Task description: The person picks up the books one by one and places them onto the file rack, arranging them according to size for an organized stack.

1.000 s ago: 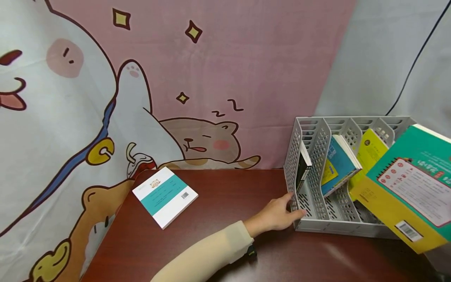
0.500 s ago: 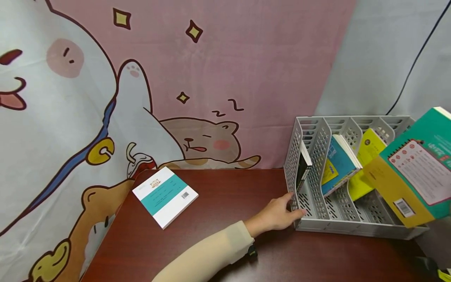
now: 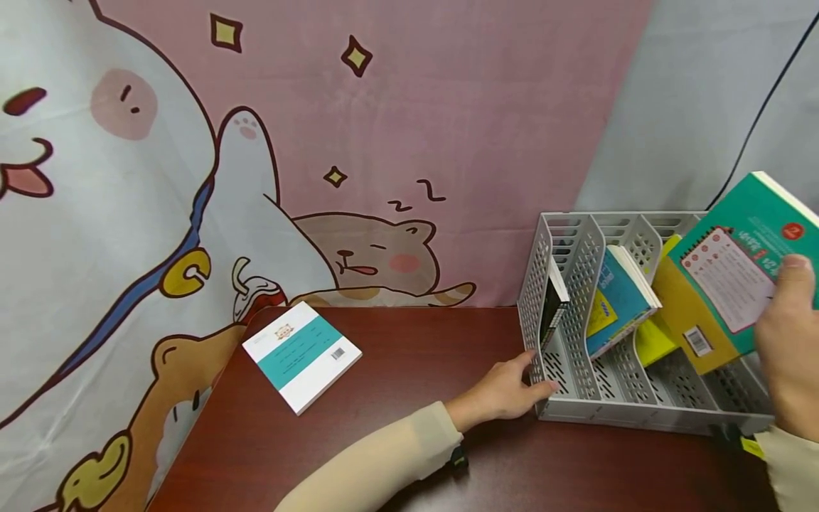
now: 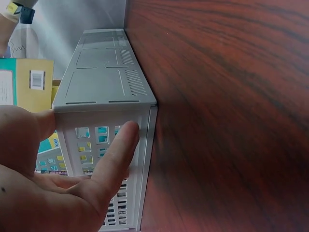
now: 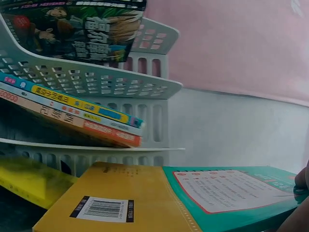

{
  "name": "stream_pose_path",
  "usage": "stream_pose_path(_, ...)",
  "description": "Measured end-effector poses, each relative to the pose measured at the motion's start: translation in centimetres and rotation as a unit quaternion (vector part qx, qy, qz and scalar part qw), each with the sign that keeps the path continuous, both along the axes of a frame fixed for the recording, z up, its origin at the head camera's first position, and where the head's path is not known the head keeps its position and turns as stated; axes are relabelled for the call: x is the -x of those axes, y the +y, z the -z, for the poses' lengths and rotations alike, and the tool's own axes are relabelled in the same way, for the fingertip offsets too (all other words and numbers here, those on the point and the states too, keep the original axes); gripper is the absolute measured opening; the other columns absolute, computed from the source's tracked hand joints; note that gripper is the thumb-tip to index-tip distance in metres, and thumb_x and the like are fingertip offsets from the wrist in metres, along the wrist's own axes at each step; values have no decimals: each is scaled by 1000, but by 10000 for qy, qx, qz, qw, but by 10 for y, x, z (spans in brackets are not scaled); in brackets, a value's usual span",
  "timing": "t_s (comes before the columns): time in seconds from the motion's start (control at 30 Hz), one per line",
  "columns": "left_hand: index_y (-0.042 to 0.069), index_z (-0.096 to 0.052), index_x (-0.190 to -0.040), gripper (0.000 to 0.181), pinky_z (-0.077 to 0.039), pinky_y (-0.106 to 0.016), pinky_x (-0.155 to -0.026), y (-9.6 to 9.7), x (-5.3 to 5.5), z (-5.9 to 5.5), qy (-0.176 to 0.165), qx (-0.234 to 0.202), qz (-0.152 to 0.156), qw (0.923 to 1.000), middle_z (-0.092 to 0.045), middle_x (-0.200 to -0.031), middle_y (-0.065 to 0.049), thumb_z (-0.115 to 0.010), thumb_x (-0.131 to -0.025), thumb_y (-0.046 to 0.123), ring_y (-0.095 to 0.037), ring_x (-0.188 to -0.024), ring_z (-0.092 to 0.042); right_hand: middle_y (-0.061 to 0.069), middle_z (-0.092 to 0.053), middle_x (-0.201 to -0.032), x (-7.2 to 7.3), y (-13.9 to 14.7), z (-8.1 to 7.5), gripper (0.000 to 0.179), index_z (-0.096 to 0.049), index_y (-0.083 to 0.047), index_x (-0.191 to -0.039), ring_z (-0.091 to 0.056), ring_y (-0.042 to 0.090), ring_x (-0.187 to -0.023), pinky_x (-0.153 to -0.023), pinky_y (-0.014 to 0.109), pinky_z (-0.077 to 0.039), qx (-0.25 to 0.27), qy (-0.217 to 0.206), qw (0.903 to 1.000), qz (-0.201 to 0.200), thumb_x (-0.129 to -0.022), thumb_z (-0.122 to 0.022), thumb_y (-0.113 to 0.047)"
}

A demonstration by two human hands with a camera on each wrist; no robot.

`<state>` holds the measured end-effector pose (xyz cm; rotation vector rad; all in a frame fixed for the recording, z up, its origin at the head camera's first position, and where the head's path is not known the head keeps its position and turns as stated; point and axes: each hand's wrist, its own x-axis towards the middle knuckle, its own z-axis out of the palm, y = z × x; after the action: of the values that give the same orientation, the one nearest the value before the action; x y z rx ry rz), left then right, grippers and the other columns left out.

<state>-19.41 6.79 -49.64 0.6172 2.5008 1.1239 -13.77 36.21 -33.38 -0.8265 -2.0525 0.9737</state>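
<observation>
My right hand (image 3: 790, 348) grips a thick green and yellow book (image 3: 729, 288) by its right side, thumb on the cover. The book is tilted and hangs over the right compartments of a grey perforated book rack (image 3: 630, 412). In the right wrist view its barcode end (image 5: 104, 209) is beside a bright yellow book (image 5: 34, 179). My left hand (image 3: 505, 390) holds the rack's front left corner. In the left wrist view one finger (image 4: 113, 159) lies along the outer side wall while the thumb is at the front edge. The rack's rightmost part is partly hidden.
A white and teal book (image 3: 301, 359) lies flat on the dark red table (image 3: 409, 370). Inside the rack, a black book (image 3: 552, 309) leans at the far left, and blue-covered books (image 3: 617, 306) lean in the second compartment. A cartoon cloth (image 3: 480, 128) hangs behind.
The green and yellow book has moved left and up, over the rack's right compartments, covering more of the yellow book. My right hand has come into view. My left hand stays put.
</observation>
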Motion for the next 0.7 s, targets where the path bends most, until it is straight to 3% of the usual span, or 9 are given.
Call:
stream_pose_path(0.07, 24, -43, -171, 81, -52, -32, -119, 0, 0, 0, 20, -17, 2, 10000, -61, -163, -1, -69, -104, 61, -14, -149, -59, -2, -55, -170, 4, -5, 0, 51, -41, -50, -164, -63, -2, -134, -124, 30, -45, 120, 24, 9997, 221, -115, -36, -63)
stream_pose_path(0.13, 24, -44, -171, 80, -51, -31, -119, 0, 0, 1, 56, -17, 13, 10000, -61, -163, -2, -69, -104, 61, -14, -148, -60, -3, -58, -166, 9, -6, 3, 53, -41, -47, -164, -65, -3, -133, -122, 28, -47, 48, 283, 9992, 273, -114, -40, -62)
stream_pose_path(0.23, 23, -44, -171, 81, -51, -30, -119, 0, 0, 1, 68, -10, 21, 10000, -62, -163, -2, -69, -104, 60, -14, -148, -60, -7, -69, -152, 20, -4, 11, 53, -43, -38, -163, -64, -17, -110, -108, 17, -53, -172, 979, 9950, -6, -113, -49, -56)
stream_pose_path(0.37, 23, -44, -171, 80, -51, -30, -119, -1, 0, 0, 67, -9, 13, 10000, -61, -163, -2, -69, -104, 60, -14, -148, -60, -15, -78, -132, 34, -4, 18, 48, -55, -28, -156, -67, -20, -95, -91, 6, -55, -83, 1715, 9840, -474, -111, -61, -44)
stream_pose_path(0.53, 24, -44, -170, 80, -51, -29, -119, -1, 0, 1, 49, -69, 18, 10000, -61, -164, -2, -69, -104, 60, -13, -149, -59, -18, -81, -123, 43, -7, 25, 33, -77, -25, -138, -68, -19, -91, -84, 3, -53, 229, 1887, 9805, -503, -108, -69, -36)
stream_pose_path(0.7, 24, -45, -170, 79, -52, -29, -118, -1, 0, 2, 69, -79, 12, 9999, -62, -163, -3, -69, -104, 60, -13, -147, -61, -15, -81, -124, 48, -13, 33, 33, -79, -23, -136, -67, -21, -88, -80, 2, -52, 256, 1895, 9803, -504, -107, -71, -36)
